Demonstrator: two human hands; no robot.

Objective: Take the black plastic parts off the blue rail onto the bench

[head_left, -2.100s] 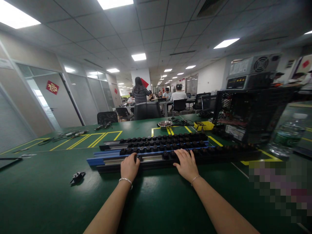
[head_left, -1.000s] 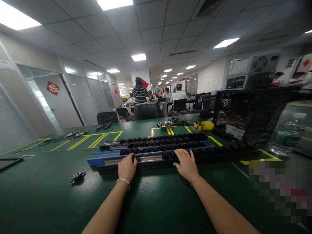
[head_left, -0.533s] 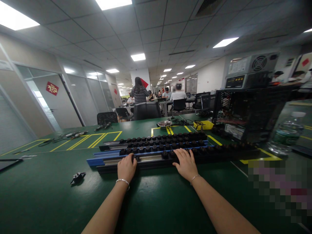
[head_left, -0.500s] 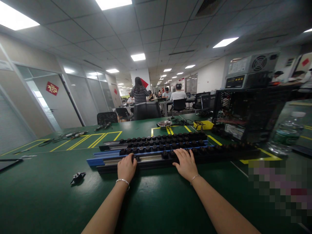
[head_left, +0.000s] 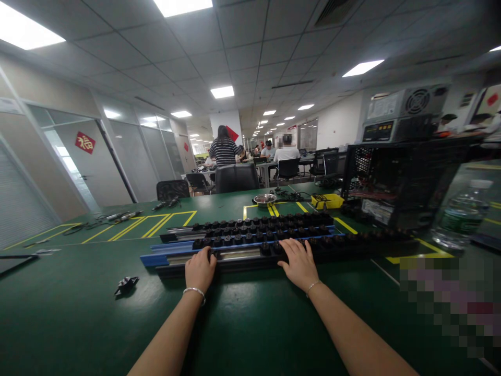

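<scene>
Long black and blue rails (head_left: pixel 151 259) lie side by side across the green table, carrying rows of small black socket-like pieces (head_left: pixel 266 249). At the nearest rail, my left hand (head_left: pixel 200 269) is closed around one black piece (head_left: pixel 212 253) near the left end; its fingertips are partly hidden. A bare metallic stretch of rail (head_left: pixel 238 255) separates my two hands. My right hand (head_left: pixel 300 265) lies over the same rail farther right, fingers stretched forward and slightly apart, touching the black pieces. One loose black piece (head_left: pixel 126 284) sits on the table left of my left hand.
Behind the rails are a metal bowl (head_left: pixel 265 199), a yellow tray (head_left: pixel 327 201) and black cables (head_left: pixel 288 195). On the right stand an open computer case (head_left: pixel 407 183) with power supplies on top and a water bottle (head_left: pixel 462 214). People sit and stand farther back.
My left hand has shifted slightly to the left along the rail, with the black piece at its fingers. My right hand stays in place.
</scene>
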